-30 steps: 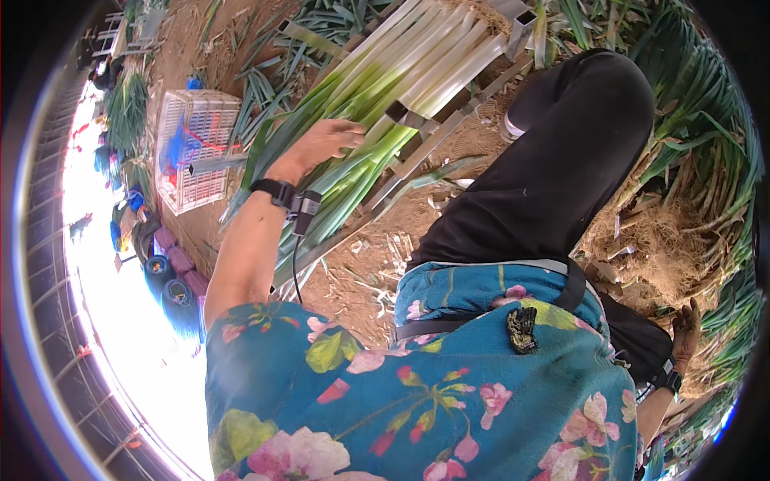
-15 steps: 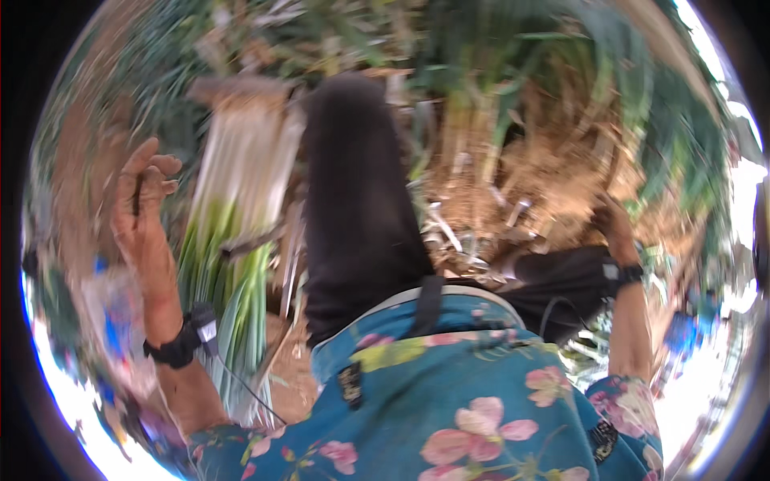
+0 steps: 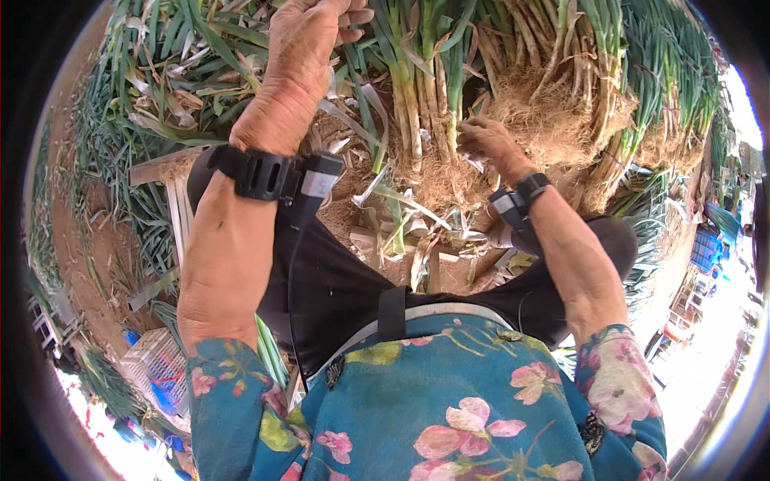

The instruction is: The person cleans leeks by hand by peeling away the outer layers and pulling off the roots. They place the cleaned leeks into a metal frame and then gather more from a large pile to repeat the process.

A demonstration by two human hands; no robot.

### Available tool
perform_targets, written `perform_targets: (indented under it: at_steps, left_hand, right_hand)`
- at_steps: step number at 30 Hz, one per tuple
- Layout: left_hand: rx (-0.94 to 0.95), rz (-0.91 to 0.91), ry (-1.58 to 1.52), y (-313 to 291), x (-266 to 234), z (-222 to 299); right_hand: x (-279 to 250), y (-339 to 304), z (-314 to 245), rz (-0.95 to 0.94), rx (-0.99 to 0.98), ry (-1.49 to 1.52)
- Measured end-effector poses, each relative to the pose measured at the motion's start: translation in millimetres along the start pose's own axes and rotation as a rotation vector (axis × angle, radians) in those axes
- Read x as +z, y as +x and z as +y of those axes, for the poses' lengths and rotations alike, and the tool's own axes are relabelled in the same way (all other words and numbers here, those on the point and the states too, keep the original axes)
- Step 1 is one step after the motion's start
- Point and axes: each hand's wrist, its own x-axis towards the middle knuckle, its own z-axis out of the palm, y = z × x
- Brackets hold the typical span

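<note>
My left hand [image 3: 313, 36] reaches up to the top edge, in front of the leafy tops of the green onions; its loosely curled fingers are apart, partly cut off by the picture edge, and I see nothing held. Beside the lower stalks of an upright bunch of green onions [image 3: 419, 104], my right hand [image 3: 493, 146] has its fingers bent toward the stalks and looks open. Whether its fingertips touch the stalks is hard to tell. Pale, hairy roots hang at the bunch's foot. A dark wooden-topped stand [image 3: 164, 167] with pale stalks under it is partly hidden by my left forearm.
More bundles of green onions [image 3: 597, 76] with matted, soil-covered roots [image 3: 545, 128] stand to the right. Loose leaves [image 3: 180, 88] pile up at the far left. Trimmed scraps litter the soil between my legs. A white crate [image 3: 156, 365] stands at lower left, a blue crate [image 3: 706, 250] at right.
My left hand has swung from the left side up to the top middle. My right hand has moved left, from the outer roots to the upright bunch. The view has shifted and sharpened.
</note>
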Motion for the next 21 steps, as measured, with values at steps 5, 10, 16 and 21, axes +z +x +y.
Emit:
perform_targets:
  at_steps: [5, 10, 16, 21]
  left_hand:
    - [-0.003, -0.033, 0.211, 7.5, -1.0, -3.7]
    - [-0.107, -0.069, 0.048, 6.4, 11.9, -4.3]
    - [-0.162, -0.132, -0.028, -5.9, 26.4, -14.2]
    - [-0.228, -0.134, -0.001, -8.9, 23.9, -15.9]
  right_hand:
    - [57.9, 81.9, 63.3, 0.018, 0.093, -0.042]
    - [114.2, 106.5, 123.5, 0.280, 0.036, -0.469]
    - [147.3, 97.0, 118.6, 0.551, 0.088, -0.316]
    - [157.9, 92.4, 108.5, 0.430, 0.275, -0.321]
